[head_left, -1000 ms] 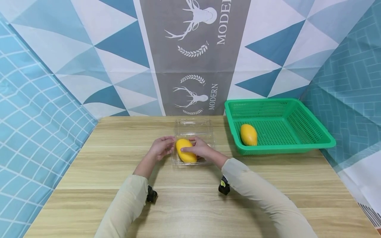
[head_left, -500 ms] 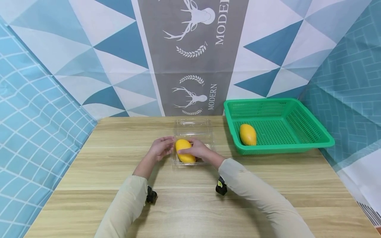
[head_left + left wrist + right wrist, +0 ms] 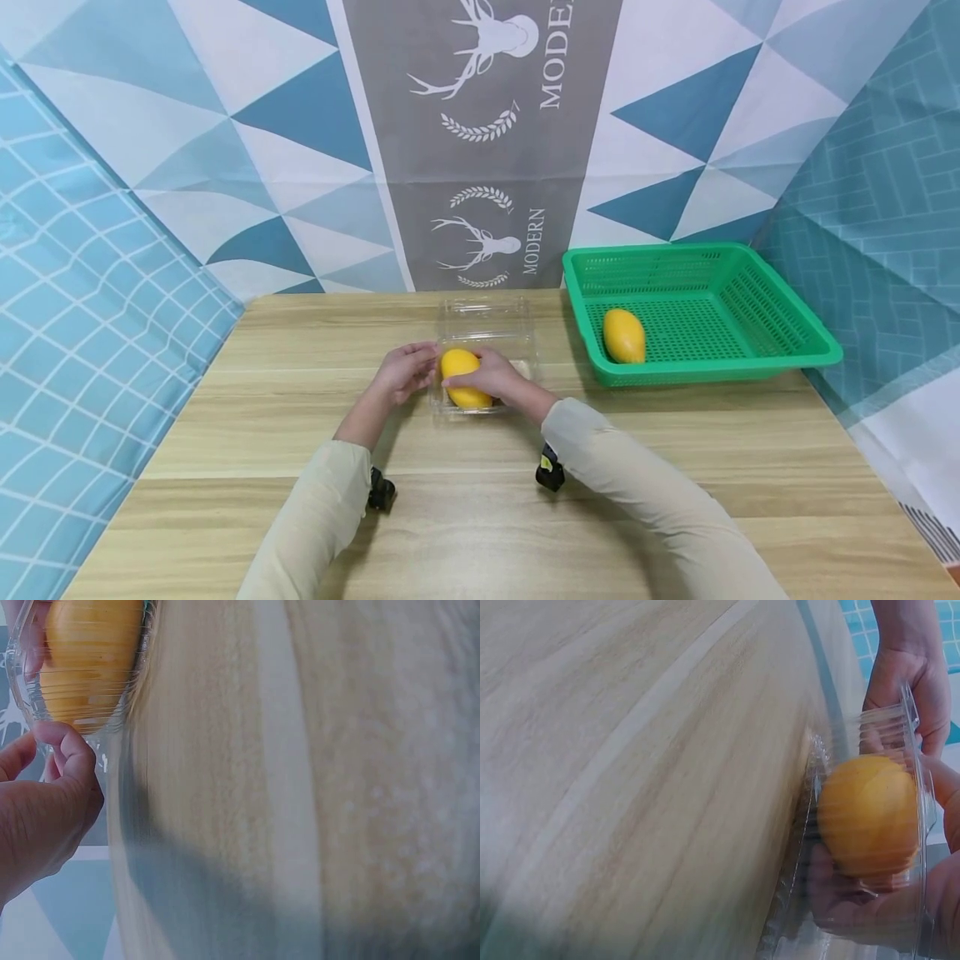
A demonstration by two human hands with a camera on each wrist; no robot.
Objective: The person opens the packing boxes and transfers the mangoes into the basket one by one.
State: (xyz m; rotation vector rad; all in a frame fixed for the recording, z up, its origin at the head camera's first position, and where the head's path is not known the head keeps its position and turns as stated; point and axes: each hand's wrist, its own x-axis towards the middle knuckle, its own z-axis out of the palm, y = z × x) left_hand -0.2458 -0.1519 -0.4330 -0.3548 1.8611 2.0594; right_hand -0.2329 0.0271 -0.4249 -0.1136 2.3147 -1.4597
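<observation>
An oblong yellow mango (image 3: 460,362) lies inside a clear plastic clamshell box (image 3: 486,318), whose lid stands folded open towards the wall. My right hand (image 3: 492,375) reaches into the box and grips the mango, thumb across the near side; its other fingers are mostly hidden in the head view. Through the clear wall, the right wrist view shows fingers curled under the mango (image 3: 866,814). At the box's left end, my left hand (image 3: 408,371) pinches the rim between thumb and forefinger, as the left wrist view shows.
To the right stands a green perforated plastic basket (image 3: 705,367) with a second mango (image 3: 624,336) in its left part. The wooden table (image 3: 465,517) meets a patterned wall covering (image 3: 495,167) at the back. Blue tiled sheets flank both sides.
My right hand and forearm have shifted slightly left, and the thumb lies further across the mango. The left hand stays at the box's end. The head view has shifted a little.
</observation>
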